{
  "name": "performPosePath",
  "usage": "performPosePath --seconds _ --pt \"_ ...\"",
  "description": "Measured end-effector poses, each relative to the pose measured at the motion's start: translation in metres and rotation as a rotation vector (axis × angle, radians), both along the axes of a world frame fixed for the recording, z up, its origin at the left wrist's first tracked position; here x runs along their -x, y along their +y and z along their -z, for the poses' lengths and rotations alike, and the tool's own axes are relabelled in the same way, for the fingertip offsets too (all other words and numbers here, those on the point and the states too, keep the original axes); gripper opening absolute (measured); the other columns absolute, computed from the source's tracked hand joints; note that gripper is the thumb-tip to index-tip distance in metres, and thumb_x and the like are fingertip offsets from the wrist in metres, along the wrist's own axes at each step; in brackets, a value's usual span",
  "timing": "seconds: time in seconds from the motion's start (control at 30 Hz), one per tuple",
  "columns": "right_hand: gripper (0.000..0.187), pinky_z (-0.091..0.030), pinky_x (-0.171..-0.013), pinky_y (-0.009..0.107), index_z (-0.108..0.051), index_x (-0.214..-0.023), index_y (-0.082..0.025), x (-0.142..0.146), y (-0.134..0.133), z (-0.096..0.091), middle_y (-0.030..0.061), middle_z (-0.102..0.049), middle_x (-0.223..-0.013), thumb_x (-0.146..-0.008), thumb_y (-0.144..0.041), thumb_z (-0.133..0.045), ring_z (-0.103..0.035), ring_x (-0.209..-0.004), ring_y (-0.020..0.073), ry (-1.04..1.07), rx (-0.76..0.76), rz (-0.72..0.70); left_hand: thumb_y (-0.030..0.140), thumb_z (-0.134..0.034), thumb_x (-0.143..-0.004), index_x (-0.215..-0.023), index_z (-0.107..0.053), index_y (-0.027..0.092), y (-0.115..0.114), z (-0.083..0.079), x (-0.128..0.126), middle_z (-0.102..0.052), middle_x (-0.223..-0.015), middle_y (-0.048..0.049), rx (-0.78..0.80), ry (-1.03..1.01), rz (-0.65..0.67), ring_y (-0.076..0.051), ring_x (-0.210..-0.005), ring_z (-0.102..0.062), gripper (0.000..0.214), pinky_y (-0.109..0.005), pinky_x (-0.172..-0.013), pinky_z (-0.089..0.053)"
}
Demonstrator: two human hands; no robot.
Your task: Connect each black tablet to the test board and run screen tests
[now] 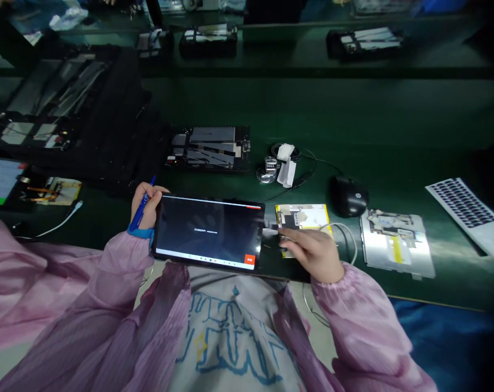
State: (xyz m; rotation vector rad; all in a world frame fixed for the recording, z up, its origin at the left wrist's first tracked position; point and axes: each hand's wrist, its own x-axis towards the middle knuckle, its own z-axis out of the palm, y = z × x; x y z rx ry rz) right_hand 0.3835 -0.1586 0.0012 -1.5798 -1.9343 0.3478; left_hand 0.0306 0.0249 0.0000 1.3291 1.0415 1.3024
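Observation:
My left hand [147,209] grips the left edge of a tablet [208,234], its thumb on the front. The tablet's lit screen is mostly black, with a short line of text and a red box at the lower right. A blue pen [139,209] is tucked in the same hand, above a blue wristband. Beyond the tablet's right edge, my right hand [310,250] is closed in a pinch on a small dark cable connector [285,235]. Under that hand lies a yellow-edged circuit piece [312,213], partly covered. A pale cable [347,228] loops out behind the fingers.
Stacked opened devices [67,109] rise at the left; another opened device [214,147] lies ahead. A wired earpiece [268,170], a black mouse [348,196], a metal plate with a board [397,245] and a white keyboard [467,215] spread rightward. Another person's sleeve [13,283] is at left.

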Motion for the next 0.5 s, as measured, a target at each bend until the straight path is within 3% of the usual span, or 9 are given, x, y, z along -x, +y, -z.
performPosePath --seconds 0.1,0.2,0.27,0.4,0.5 --pt "0.043 -0.045 -0.064 0.034 -0.062 -0.123 -0.018 -0.014 0.009 -0.005 0.0084 -0.065 -0.076 -0.093 -0.046 -0.048 -0.057 -0.064 0.0201 -0.09 0.002 0.251 0.029 -0.073 -0.072 -0.072 -0.039 0.02 0.001 0.0 0.002 -0.068 -0.074 -0.0021 -0.001 0.031 0.017 -0.015 -0.064 -0.061 0.035 -0.026 -0.061 -0.046" --pt "0.051 -0.043 -0.076 0.043 -0.052 -0.135 -0.014 -0.018 0.034 -0.006 0.0184 -0.06 -0.104 -0.092 -0.04 -0.049 -0.055 -0.092 0.0294 -0.266 -0.054 0.401 0.028 -0.072 -0.072 -0.071 -0.038 0.02 0.002 0.0 0.002 -0.068 -0.073 -0.0027 0.01 0.031 0.032 -0.015 -0.063 -0.06 0.035 -0.025 -0.06 -0.045" --pt "0.043 -0.04 -0.079 0.044 -0.058 -0.13 -0.017 -0.011 0.056 -0.004 0.0188 -0.057 -0.111 -0.091 -0.035 -0.051 -0.05 -0.099 0.0313 -0.362 -0.043 0.293 0.028 -0.073 -0.07 -0.07 -0.038 0.02 0.001 -0.002 0.0 -0.067 -0.071 -0.0023 0.011 0.015 0.033 -0.015 -0.06 -0.059 0.036 -0.025 -0.058 -0.044" --pt "0.026 -0.039 -0.073 0.037 -0.074 -0.1 -0.019 0.009 0.093 -0.002 0.0123 -0.063 -0.088 -0.091 -0.022 -0.05 -0.052 -0.086 0.0247 -0.406 0.12 -0.078 0.029 -0.075 -0.068 -0.07 -0.036 0.02 -0.001 -0.007 -0.005 -0.065 -0.069 -0.0007 0.004 -0.01 0.025 -0.014 -0.058 -0.058 0.039 -0.025 -0.056 -0.044" --pt "0.024 -0.04 -0.07 0.033 -0.071 -0.092 -0.015 0.009 0.099 -0.007 0.0102 -0.066 -0.079 -0.089 -0.016 -0.048 -0.057 -0.075 0.0206 -0.265 0.147 -0.028 0.029 -0.075 -0.069 -0.071 -0.036 0.02 -0.002 -0.008 -0.005 -0.066 -0.07 -0.0004 0.006 -0.008 0.023 -0.014 -0.059 -0.059 0.04 -0.025 -0.057 -0.045"
